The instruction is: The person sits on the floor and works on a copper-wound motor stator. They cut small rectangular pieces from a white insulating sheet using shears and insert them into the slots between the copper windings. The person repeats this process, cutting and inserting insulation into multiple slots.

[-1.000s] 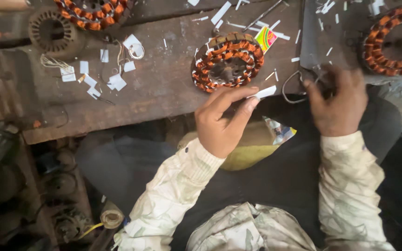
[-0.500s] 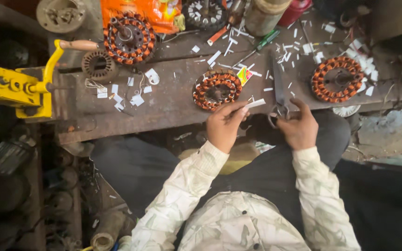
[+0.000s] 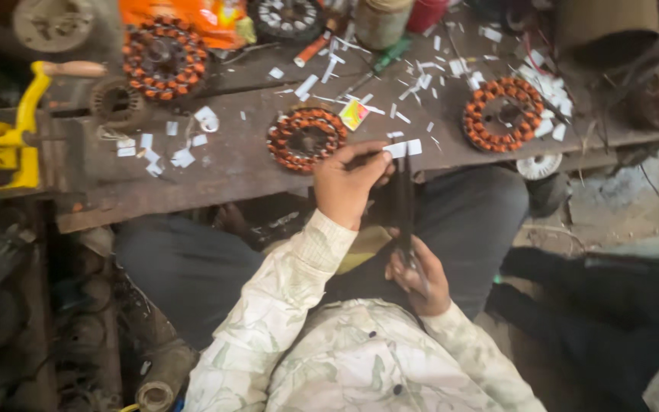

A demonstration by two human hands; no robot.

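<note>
Above the lap, left hand [image 3: 348, 183] pinches a paper strip [image 3: 404, 149] (white), right grip [image 3: 419, 275] clasps scissors [image 3: 404, 202].

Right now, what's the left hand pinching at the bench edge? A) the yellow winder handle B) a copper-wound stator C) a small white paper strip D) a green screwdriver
C: the left hand holds a small white paper strip at its fingertips, just beside the copper-wound stator on the wooden bench, while the right hand grips long dark scissors over the lap.
</note>
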